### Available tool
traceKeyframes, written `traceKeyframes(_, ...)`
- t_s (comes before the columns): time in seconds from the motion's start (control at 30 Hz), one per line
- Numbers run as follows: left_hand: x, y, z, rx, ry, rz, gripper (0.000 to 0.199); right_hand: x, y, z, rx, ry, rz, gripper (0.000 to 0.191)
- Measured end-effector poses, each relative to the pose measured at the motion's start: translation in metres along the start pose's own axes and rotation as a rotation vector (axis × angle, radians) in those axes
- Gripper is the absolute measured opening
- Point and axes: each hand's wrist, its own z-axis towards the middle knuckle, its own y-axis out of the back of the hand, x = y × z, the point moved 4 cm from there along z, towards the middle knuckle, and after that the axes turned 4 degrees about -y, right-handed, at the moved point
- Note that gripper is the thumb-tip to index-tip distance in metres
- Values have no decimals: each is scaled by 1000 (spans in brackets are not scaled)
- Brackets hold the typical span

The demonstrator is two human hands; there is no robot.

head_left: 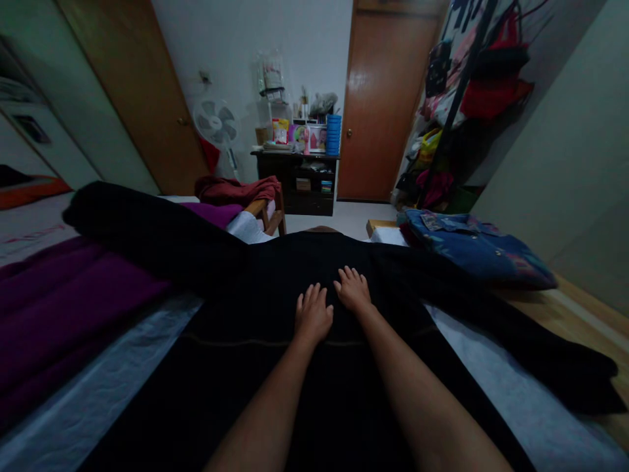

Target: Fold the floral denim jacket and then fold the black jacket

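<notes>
A black long-sleeved garment lies spread out over the bed, its sleeves stretched to both sides. A thin light seam line runs across it. My left hand rests flat on the upper middle of the cloth, fingers apart. Just to its right and slightly farther away, my right hand also lies flat on the cloth with its fingers spread. Neither hand holds anything. The garment's left sleeve overlaps a purple cloth.
A pale bed sheet shows at both sides. Folded denim clothing lies at the right. Beyond the bed are a wooden chair with a dark red cloth, a white fan, a dark cabinet and a door.
</notes>
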Motion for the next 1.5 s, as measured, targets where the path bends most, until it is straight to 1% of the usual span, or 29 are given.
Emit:
traceKeyframes(0.13, -3, 3, 2, 41, 8, 20, 53, -7, 8, -26, 71, -16, -14, 56)
traceKeyframes(0.17, -3, 5, 3, 74, 8, 25, 53, -7, 10, -32, 94, -28, -16, 56)
traceKeyframes(0.23, -2, 10, 3, 186, -8, 25, 54, -3, 15, -46, 128, -45, -15, 54)
traceKeyframes(0.3, 2, 18, -2, 296, -40, 18, 54, 8, 17, -63, 116, -21, -2, 52)
traceKeyframes(0.33, 6, 23, -7, 328, -54, 20, 54, 16, 17, -72, 94, 15, 11, 51)
traceKeyframes(0.4, 18, 31, -21, 325, -58, 53, 54, 33, 13, -90, 62, 119, 43, 52)
traceKeyframes(0.47, 35, 36, -39, 275, -26, 113, 56, 46, 6, -107, 63, 212, 64, 53)
traceKeyframes(0.53, 53, 39, -59, 213, 11, 163, 60, 49, 3, -118, 65, 228, 61, 53)
traceKeyframes(0.6, 71, 41, -76, 168, 35, 194, 65, 40, 4, -122, 54, 179, 39, 53)
traceKeyframes(0.7, 92, 46, -95, 136, 63, 232, 68, 16, 12, -123, 55, 89, -1, 55)
traceKeyframes(0.77, 101, 52, -103, 131, 86, 242, 69, -2, 18, -123, 60, 37, -25, 56)
traceKeyframes(0.83, 105, 57, -108, 143, 121, 239, 70, -16, 22, -124, 64, -1, -39, 56)
traceKeyframes(0.9, 103, 61, -114, 158, 182, 242, 70, -22, 25, -129, 58, -44, -46, 55)
traceKeyframes(0.93, 98, 62, -117, 151, 202, 250, 69, -23, 26, -133, 49, -73, -49, 54)
traceKeyframes(1.0, 81, 63, -123, 93, 170, 270, 62, -15, 27, -144, 5, -109, -46, 54)
traceKeyframes(1.03, 69, 61, -126, 46, 109, 277, 59, -8, 27, -151, -23, -94, -38, 54)
traceKeyframes(1.1, 43, 54, -135, -16, -34, 266, 55, 12, 24, -165, -52, 7, -8, 53)
traceKeyframes(1.13, 32, 49, -139, -22, -90, 255, 54, 21, 21, -173, -40, 72, 8, 53)
traceKeyframes(1.17, 24, 44, -143, -16, -128, 243, 54, 29, 18, -180, -15, 122, 17, 53)
traceKeyframes(1.23, 14, 36, -151, -2, -166, 223, 55, 38, 12, -192, 28, 183, 15, 55)
traceKeyframes(1.33, 16, 32, -159, 7, -150, 212, 59, 35, 9, -202, 18, 194, -15, 58)
traceKeyframes(1.5, 37, 39, -170, 62, -60, 235, 65, 13, 13, -206, 1, 123, -44, 61)
